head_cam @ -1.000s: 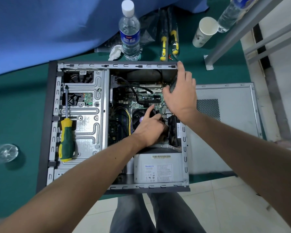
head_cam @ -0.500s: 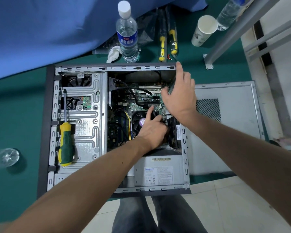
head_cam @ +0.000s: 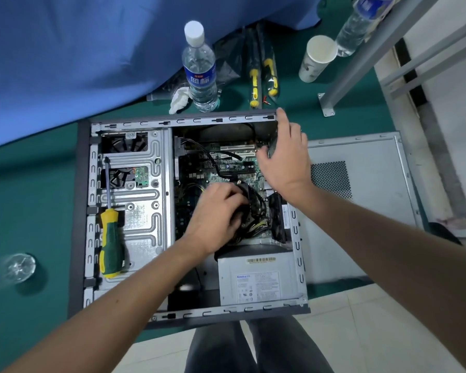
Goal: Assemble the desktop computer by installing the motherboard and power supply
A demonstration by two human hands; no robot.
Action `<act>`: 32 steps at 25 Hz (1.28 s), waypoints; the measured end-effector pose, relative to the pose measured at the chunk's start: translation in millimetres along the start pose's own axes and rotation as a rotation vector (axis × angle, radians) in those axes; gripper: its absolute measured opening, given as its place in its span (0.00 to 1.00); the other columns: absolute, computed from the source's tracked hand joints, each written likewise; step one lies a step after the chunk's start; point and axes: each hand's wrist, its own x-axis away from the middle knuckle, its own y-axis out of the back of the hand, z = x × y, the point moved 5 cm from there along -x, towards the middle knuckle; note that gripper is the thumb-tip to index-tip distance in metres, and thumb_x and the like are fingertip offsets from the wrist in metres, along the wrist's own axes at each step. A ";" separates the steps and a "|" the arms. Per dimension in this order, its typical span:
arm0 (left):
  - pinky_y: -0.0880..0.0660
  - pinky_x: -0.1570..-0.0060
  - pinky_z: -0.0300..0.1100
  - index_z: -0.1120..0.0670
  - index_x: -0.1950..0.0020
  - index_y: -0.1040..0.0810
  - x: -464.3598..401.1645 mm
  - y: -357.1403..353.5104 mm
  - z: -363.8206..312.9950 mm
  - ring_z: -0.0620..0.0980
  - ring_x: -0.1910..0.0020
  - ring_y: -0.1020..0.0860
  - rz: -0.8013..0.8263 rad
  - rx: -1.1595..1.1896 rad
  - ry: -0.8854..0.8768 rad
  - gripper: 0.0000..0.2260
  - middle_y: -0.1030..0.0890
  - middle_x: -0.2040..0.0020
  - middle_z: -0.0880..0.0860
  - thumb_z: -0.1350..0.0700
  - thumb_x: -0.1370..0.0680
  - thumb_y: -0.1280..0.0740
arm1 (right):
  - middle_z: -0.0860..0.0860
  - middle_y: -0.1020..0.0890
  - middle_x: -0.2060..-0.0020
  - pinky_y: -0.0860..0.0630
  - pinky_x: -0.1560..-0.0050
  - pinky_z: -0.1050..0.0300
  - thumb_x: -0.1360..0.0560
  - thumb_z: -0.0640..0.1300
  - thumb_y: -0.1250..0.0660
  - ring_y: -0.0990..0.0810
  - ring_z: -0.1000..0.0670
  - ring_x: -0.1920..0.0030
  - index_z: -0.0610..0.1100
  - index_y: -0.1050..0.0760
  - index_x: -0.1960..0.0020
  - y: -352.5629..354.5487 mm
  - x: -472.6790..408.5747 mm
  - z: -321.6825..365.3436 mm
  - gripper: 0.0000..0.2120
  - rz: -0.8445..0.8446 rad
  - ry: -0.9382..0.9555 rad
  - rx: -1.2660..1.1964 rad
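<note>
The green tabletop (head_cam: 27, 200) carries the case (head_cam: 129, 121), lying open on its side. Right of the case lies its side panel (head_cam: 366, 211), partly covered by the right forearm. Inside the case, the power supply (head_cam: 256, 275) sits in the near right corner, label up. The motherboard (head_cam: 226, 164) lies beyond it, much of it hidden under cables and both hands. A screwdriver (head_cam: 111, 243) rests on the drive cage in the case's left half. Beyond the case stand a bottle (head_cam: 199, 74) and a cup (head_cam: 316, 59). The left hand (head_cam: 215, 214) curls its grip over the dark cooler (head_cam: 246, 191); its fingertips are hidden. The right hand (head_cam: 285, 160) rests with fingers spread on the case's far right wall, thumb inside.
</note>
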 end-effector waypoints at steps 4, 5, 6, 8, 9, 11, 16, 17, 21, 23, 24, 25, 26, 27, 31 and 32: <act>0.32 0.34 0.53 0.60 0.42 0.20 1.1 43.6 19.2 0.59 0.36 0.30 -0.241 -0.097 0.122 0.13 0.25 0.38 0.60 0.64 0.26 0.31 | 0.45 0.30 0.34 0.31 0.38 0.49 0.24 0.47 0.36 0.32 0.44 0.37 0.47 0.48 0.21 -1.3 -1.3 -0.8 0.36 0.005 -0.006 -0.003; 0.33 0.34 0.53 0.61 0.40 0.22 2.0 57.0 27.1 0.60 0.35 0.31 -0.317 -0.096 0.147 0.15 0.26 0.37 0.61 0.65 0.26 0.33 | 0.45 0.30 0.34 0.31 0.38 0.49 0.24 0.47 0.36 0.32 0.44 0.37 0.47 0.49 0.21 -1.2 -1.0 -0.6 0.36 0.005 -0.004 0.002; 0.35 0.32 0.53 0.61 0.38 0.24 2.4 70.6 39.1 0.60 0.33 0.33 -0.386 -0.085 0.200 0.16 0.29 0.34 0.62 0.65 0.25 0.34 | 0.45 0.30 0.34 0.30 0.38 0.49 0.24 0.47 0.36 0.32 0.44 0.38 0.47 0.48 0.21 -1.3 -0.9 0.2 0.36 0.003 -0.002 0.005; 0.39 0.28 0.53 0.61 0.32 0.30 -1.0 94.4 70.6 0.60 0.29 0.37 -0.476 -0.023 0.373 0.18 0.35 0.29 0.63 0.62 0.22 0.38 | 0.45 0.30 0.34 0.30 0.39 0.50 0.24 0.47 0.35 0.32 0.44 0.38 0.47 0.48 0.21 -1.8 -0.3 -0.3 0.36 0.001 -0.001 0.006; 0.41 0.26 0.53 0.61 0.30 0.32 -6.0 103.6 86.3 0.60 0.27 0.39 -0.495 0.023 0.442 0.19 0.37 0.27 0.63 0.60 0.20 0.40 | 0.45 0.30 0.34 0.30 0.40 0.50 0.24 0.47 0.35 0.32 0.44 0.38 0.47 0.48 0.21 -2.2 -0.1 -0.7 0.36 0.000 0.000 0.007; 0.44 0.25 0.52 0.61 0.27 0.35 -21.5 111.7 109.1 0.60 0.25 0.42 -0.486 0.039 0.502 0.20 0.39 0.26 0.64 0.56 0.18 0.43 | 0.45 0.30 0.35 0.29 0.40 0.49 0.24 0.47 0.36 0.31 0.45 0.38 0.47 0.48 0.21 -2.0 0.2 -0.9 0.36 0.001 0.001 0.011; 0.50 0.26 0.56 0.52 0.28 0.32 -35.3 91.2 122.4 0.54 0.23 0.45 -0.431 -0.196 0.545 0.18 0.34 0.27 0.55 0.50 0.16 0.49 | 0.44 0.30 0.35 0.29 0.37 0.46 0.23 0.46 0.36 0.31 0.44 0.38 0.47 0.49 0.21 -3.8 0.5 -1.6 0.36 0.009 0.001 0.006; 0.49 0.27 0.56 0.51 0.29 0.31 -35.6 88.9 123.3 0.54 0.23 0.44 -0.441 -0.220 0.541 0.18 0.32 0.28 0.54 0.49 0.16 0.49 | 0.44 0.30 0.35 0.29 0.37 0.45 0.23 0.46 0.36 0.31 0.44 0.38 0.47 0.49 0.20 -4.3 -0.1 -3.2 0.36 0.005 -0.001 0.005; 0.47 0.29 0.57 0.50 0.33 0.29 -36.8 85.4 127.9 0.54 0.26 0.40 -0.455 -0.266 0.546 0.19 0.29 0.33 0.53 0.46 0.17 0.52 | 0.44 0.31 0.34 0.29 0.37 0.45 0.24 0.46 0.35 0.32 0.44 0.37 0.47 0.50 0.20 -6.5 -1.3 -5.3 0.37 0.029 0.017 0.009; 0.47 0.28 0.57 0.50 0.33 0.29 -37.1 84.1 128.6 0.54 0.26 0.40 -0.459 -0.269 0.552 0.19 0.29 0.33 0.54 0.46 0.17 0.52 | 0.43 0.33 0.32 0.31 0.34 0.45 0.24 0.45 0.35 0.33 0.43 0.34 0.46 0.49 0.21 -5.7 0.0 -3.6 0.36 0.047 0.011 0.004; 0.47 0.28 0.57 0.50 0.33 0.29 -36.8 83.4 128.5 0.54 0.26 0.40 -0.464 -0.277 0.552 0.19 0.29 0.33 0.54 0.46 0.17 0.52 | 0.42 0.34 0.30 0.32 0.32 0.44 0.24 0.44 0.35 0.35 0.42 0.32 0.44 0.46 0.21 -2.4 1.7 -1.9 0.35 0.027 0.024 0.020; 0.48 0.28 0.57 0.50 0.33 0.29 -37.3 83.7 128.6 0.54 0.26 0.40 -0.469 -0.283 0.553 0.19 0.30 0.33 0.54 0.46 0.17 0.53 | 0.41 0.34 0.30 0.34 0.31 0.43 0.24 0.43 0.36 0.36 0.41 0.31 0.43 0.43 0.23 3.0 5.3 1.9 0.32 -0.026 0.068 0.059; 0.48 0.28 0.56 0.50 0.33 0.30 -37.9 83.7 129.4 0.54 0.26 0.41 -0.474 -0.287 0.554 0.19 0.30 0.33 0.54 0.46 0.17 0.53 | 0.39 0.33 0.31 0.34 0.31 0.42 0.25 0.41 0.36 0.35 0.40 0.31 0.41 0.38 0.25 9.2 10.6 9.5 0.29 -0.093 0.165 0.097; 0.49 0.27 0.56 0.50 0.33 0.30 -38.2 84.1 130.9 0.54 0.26 0.41 -0.480 -0.287 0.556 0.19 0.30 0.33 0.54 0.46 0.17 0.53 | 0.39 0.29 0.35 0.31 0.34 0.42 0.25 0.39 0.36 0.31 0.39 0.34 0.38 0.31 0.30 13.2 18.0 20.4 0.24 -0.140 0.293 0.106; 0.49 0.28 0.56 0.51 0.33 0.30 -38.3 81.3 132.8 0.54 0.27 0.40 -0.501 -0.298 0.543 0.20 0.30 0.34 0.55 0.46 0.17 0.53 | 0.50 0.22 0.59 0.23 0.54 0.54 0.28 0.39 0.34 0.27 0.49 0.58 0.44 0.20 0.54 -20.7 72.6 69.7 0.05 0.178 0.983 0.273; 0.49 0.28 0.56 0.51 0.33 0.30 -38.9 81.5 132.6 0.54 0.27 0.40 -0.504 -0.305 0.539 0.20 0.30 0.34 0.55 0.46 0.17 0.54 | 0.50 0.23 0.56 0.23 0.54 0.54 0.27 0.39 0.35 0.27 0.49 0.55 0.44 0.21 0.50 -38.7 83.1 77.5 0.07 0.308 1.067 0.315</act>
